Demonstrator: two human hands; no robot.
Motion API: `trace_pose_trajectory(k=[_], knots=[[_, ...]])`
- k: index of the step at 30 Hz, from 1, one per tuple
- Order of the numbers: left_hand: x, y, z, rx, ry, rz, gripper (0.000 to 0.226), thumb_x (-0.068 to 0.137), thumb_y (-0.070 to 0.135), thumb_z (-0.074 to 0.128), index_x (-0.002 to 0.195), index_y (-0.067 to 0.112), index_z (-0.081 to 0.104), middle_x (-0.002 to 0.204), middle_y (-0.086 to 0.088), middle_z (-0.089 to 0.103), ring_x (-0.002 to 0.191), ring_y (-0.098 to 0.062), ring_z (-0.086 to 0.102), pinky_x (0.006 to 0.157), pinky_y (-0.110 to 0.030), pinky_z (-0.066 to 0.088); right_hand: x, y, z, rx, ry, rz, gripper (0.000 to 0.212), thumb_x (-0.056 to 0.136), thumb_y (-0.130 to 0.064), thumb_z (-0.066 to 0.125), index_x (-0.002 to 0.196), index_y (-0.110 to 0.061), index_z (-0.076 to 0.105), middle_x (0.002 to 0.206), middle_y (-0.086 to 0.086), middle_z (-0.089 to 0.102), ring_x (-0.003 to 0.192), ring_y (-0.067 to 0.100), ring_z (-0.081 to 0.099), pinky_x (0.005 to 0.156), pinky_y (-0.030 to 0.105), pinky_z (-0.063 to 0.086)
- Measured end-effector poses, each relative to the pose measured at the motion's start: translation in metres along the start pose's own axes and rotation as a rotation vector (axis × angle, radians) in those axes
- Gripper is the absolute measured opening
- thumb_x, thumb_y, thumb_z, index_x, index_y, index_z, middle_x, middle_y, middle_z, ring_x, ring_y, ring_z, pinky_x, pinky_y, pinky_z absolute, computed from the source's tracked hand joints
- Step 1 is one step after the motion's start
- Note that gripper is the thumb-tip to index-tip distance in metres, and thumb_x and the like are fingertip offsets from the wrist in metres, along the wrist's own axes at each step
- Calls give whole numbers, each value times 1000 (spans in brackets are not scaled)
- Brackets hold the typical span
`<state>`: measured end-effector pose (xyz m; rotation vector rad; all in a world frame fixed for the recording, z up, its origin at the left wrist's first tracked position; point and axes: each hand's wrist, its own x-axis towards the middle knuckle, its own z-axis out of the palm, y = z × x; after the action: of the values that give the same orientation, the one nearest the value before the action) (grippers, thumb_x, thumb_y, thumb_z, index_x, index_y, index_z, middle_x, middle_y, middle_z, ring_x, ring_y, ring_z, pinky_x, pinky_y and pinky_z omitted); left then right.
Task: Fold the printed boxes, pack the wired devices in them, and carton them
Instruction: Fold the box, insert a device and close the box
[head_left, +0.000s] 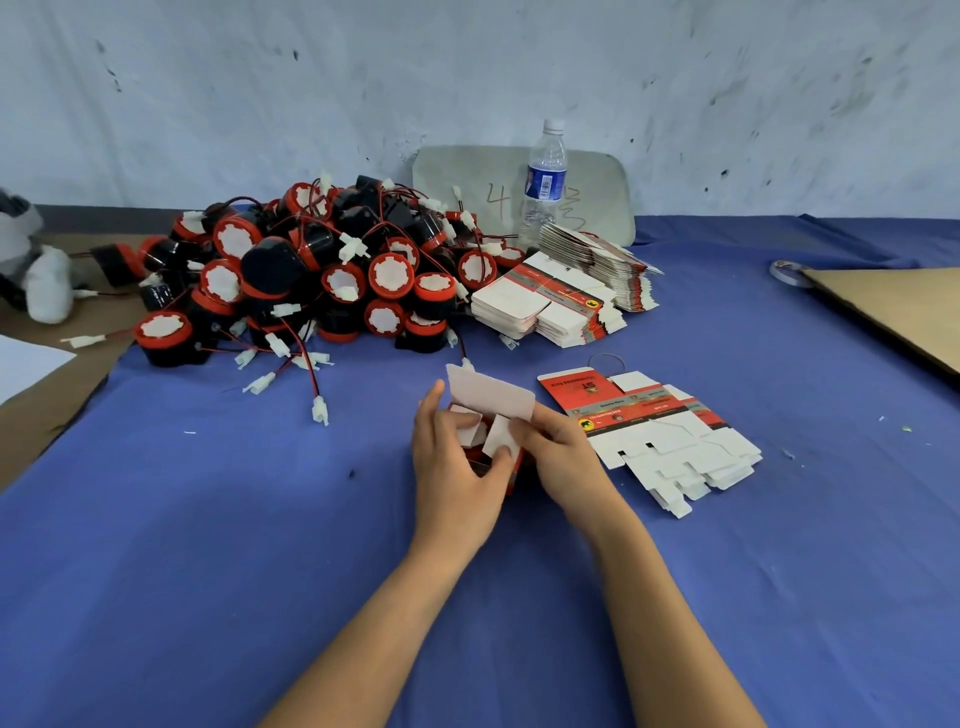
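A red printed box (491, 402) with white flaps stands between my hands at the table's middle. My left hand (457, 467) grips its left side, thumb on a white inner flap. My right hand (563, 457) pinches a flap on its right side. The big top flap stands up and open. A heap of black-and-red wired devices (311, 270) with white connectors lies at the back left. Several flat printed boxes (670, 441) are fanned out just right of my right hand. Taller stacks of flat boxes (561, 296) sit behind them.
A clear water bottle (543, 182) stands by the wall in front of a grey board (597, 187). Brown cardboard (893, 312) lies at the right edge with a tape roll (787, 270). A blue cloth (208, 545) covers the table.
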<state>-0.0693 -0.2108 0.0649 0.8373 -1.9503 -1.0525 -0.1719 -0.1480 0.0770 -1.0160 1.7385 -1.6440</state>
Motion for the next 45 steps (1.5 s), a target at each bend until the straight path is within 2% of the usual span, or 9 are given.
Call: trace_pose_trajectory(k=[3, 6, 9, 12, 16, 21, 27, 37, 45], knots=[[-2, -4, 2, 29, -58, 3, 29, 88, 13, 62, 107, 28, 46, 160, 7, 11, 147, -16, 11, 114, -37, 29, -2, -5, 3, -39, -20, -92, 54, 97, 9, 38, 111, -35, 65, 101, -16, 72, 97, 4, 65, 83, 21, 48], [1, -11, 5, 74, -74, 4, 45, 93, 16, 53, 136, 17, 40, 160, 10, 6, 148, -14, -2, 120, -44, 16, -4, -7, 10, -205, -23, -210, 57, 92, 12, 44, 115, -36, 64, 113, -13, 67, 110, 17, 56, 96, 39, 45], [6, -14, 2, 55, -115, 26, 53, 97, 17, 49, 145, 24, 28, 160, 13, 1, 149, -13, -6, 120, -46, 14, -8, -12, 5, -145, -103, -207, 43, 89, 0, 58, 113, -34, 67, 118, -15, 65, 119, 6, 52, 99, 23, 43], [9, -14, -1, 2, -128, 46, 51, 96, 20, 56, 125, 49, 26, 157, 18, 3, 149, -18, 5, 116, -47, 27, -10, -17, 8, 34, -90, -139, 25, 84, -23, 65, 106, -28, 73, 114, -5, 69, 112, 9, 61, 93, 23, 48], [9, -17, -1, 30, -139, 72, 56, 96, 20, 52, 146, 27, 26, 156, 22, 2, 148, -12, 6, 115, -17, 19, -8, -12, 21, -75, 86, -182, 22, 89, -19, 68, 106, -33, 71, 107, -9, 72, 103, 8, 66, 92, 32, 52], [9, -10, -7, -78, -174, 3, 51, 93, 2, 50, 138, 19, 35, 154, 18, 7, 137, -14, 35, 109, -34, 39, -6, -7, 17, -215, 155, -204, 28, 90, -20, 68, 108, -41, 70, 102, -17, 72, 95, 3, 67, 87, 27, 53], [15, -9, -30, -253, -302, -161, 47, 89, 9, 65, 120, 28, 35, 121, 7, 52, 97, 10, 57, 75, -5, 45, -10, -1, 20, -242, 138, -228, 31, 86, -14, 71, 110, -34, 70, 118, -12, 66, 112, -4, 58, 97, 18, 44], [29, -20, -55, -477, -510, -245, 65, 93, -5, 49, 140, 35, 29, 133, 10, 53, 119, 0, 53, 95, -18, 45, -13, 1, 15, -178, 51, -174, 27, 82, -16, 75, 104, -32, 72, 122, -13, 64, 116, -7, 51, 97, 11, 39], [30, -24, -56, -615, -426, -221, 29, 99, 0, 45, 107, 11, 70, 127, 1, 65, 124, -12, 56, 106, -31, 43, -16, 0, 16, -395, 76, -273, 27, 81, -30, 72, 108, -27, 72, 120, -24, 59, 120, 1, 46, 100, 7, 31]])
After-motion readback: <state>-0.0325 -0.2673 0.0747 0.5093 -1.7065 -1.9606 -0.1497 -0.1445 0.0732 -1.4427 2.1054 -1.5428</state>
